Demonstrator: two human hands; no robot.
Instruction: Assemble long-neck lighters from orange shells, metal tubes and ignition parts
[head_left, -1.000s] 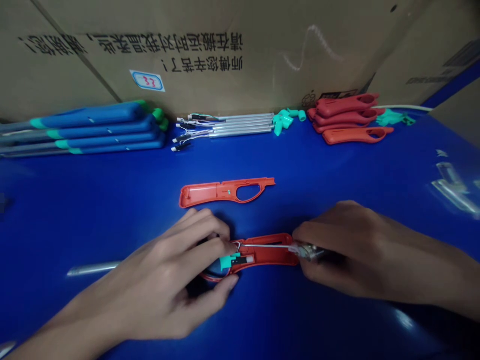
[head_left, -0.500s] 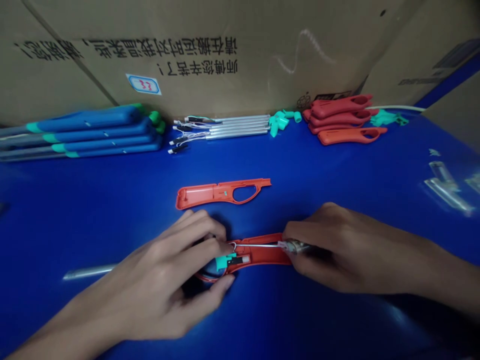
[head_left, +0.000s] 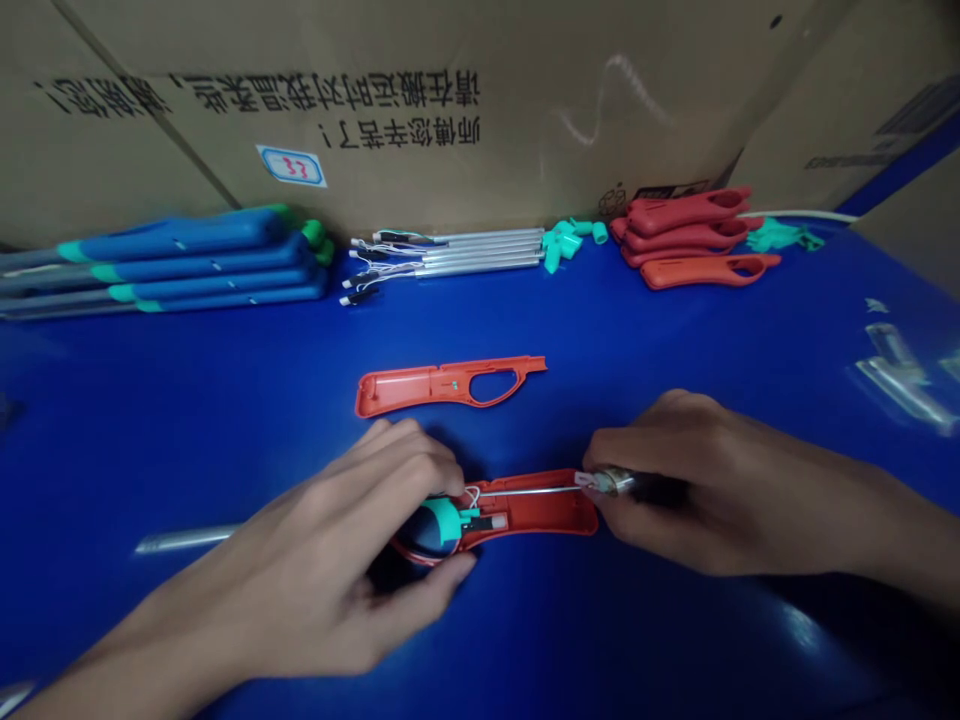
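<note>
A red lighter shell half (head_left: 547, 518) lies hollow side up on the blue table, and my left hand (head_left: 360, 520) closes its fingers and thumb around its left part. Inside the shell sit a green trigger piece (head_left: 448, 521), a black igniter with a pale end (head_left: 487, 523) and white wire (head_left: 472, 495). My right hand (head_left: 667, 480) grips a screwdriver (head_left: 536, 491) by its handle. Its thin metal shaft points left along the shell to the wire; the tip is hard to make out. From under my left hand a metal tube (head_left: 187, 539) sticks out leftward.
Beyond my hands lies another red shell half (head_left: 397, 390). Along the cardboard (head_left: 525, 180) are stacked blue lighters (head_left: 217, 270), metal tubes with wires (head_left: 480, 255), green parts (head_left: 562, 245) and red shells (head_left: 690, 225). Clear plastic pieces (head_left: 904, 385) lie at right.
My right hand and the screwdriver have drawn back slightly to the right, baring more of the shell's right end. The green trigger piece and wire show more; my left hand keeps its hold.
</note>
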